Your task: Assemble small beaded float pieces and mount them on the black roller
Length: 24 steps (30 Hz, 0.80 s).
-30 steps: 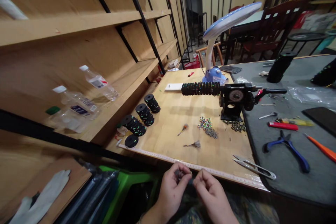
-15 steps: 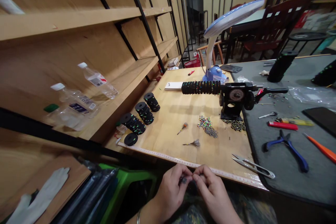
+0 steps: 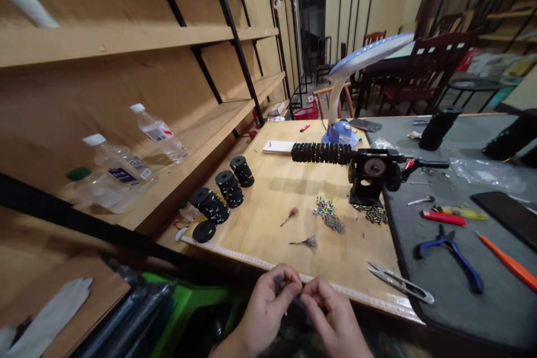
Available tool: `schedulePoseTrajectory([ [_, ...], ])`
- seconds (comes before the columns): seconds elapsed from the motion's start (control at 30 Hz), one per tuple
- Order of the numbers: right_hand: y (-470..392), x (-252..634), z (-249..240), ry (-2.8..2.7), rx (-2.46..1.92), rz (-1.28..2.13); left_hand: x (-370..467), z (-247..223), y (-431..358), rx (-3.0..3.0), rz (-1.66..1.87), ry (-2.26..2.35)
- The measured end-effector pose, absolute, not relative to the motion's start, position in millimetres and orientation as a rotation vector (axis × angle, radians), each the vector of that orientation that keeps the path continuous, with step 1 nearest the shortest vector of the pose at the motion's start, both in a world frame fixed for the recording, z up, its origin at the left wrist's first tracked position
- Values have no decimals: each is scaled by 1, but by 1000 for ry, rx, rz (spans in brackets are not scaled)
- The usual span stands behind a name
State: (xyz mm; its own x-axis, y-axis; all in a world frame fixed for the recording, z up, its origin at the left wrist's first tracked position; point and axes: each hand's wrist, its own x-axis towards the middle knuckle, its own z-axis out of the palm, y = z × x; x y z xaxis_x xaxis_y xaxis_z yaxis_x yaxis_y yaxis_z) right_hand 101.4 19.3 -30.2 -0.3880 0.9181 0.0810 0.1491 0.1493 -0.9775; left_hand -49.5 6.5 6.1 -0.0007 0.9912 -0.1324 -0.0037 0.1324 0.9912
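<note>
My left hand (image 3: 272, 305) and my right hand (image 3: 329, 310) meet fingertip to fingertip just below the table's front edge. Both are closed in a pinch. Something small and dark shows within the curled left fingers, too blurred to name. What the right fingertips pinch is hidden. Beyond the hands, on the wooden tabletop (image 3: 260, 212), lie two small tufted bundles with thin stems, one grey (image 3: 309, 241) and one with an orange tip (image 3: 292, 212). A pile of coloured beads (image 3: 325, 207) runs into a pile of small grey pieces (image 3: 335, 225) further back.
A black crank device (image 3: 371, 173) carries a row of black foam spools (image 3: 321, 152). Stacked spools (image 3: 210, 205) stand at left. Thread snips (image 3: 400, 282), blue-handled pliers (image 3: 451, 251) and an orange tool (image 3: 507, 260) lie at right. A lamp (image 3: 339, 131) stands behind; shelves with bottles (image 3: 161, 134) flank the left.
The camera view has tilted up slightly, so the table sits lower. Both hands remain pinched together; the dark thing in the left hand is more covered by the fingers now.
</note>
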Motion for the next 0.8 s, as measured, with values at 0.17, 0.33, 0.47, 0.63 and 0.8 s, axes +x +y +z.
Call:
schedulePoseTrajectory([
  [0.17, 29, 100, -22, -1907, -962, 1083, -54, 19, 10, 993, 1225, 1084],
  [0.33, 45, 100, 4, -2189, -675, 737, -61, 41, 12, 785, 1240, 870],
  [0.47, 70, 99, 22, -2248, -575, 551, -75, 70, 11, 619, 1282, 659],
  [0.63, 114, 96, 30, -2170, -595, 324, -85, 108, 3, 637, 1417, 541],
  [0.8, 155, 92, 31, -2125, -646, 96, -79, 125, -4, 680, 1418, 545],
])
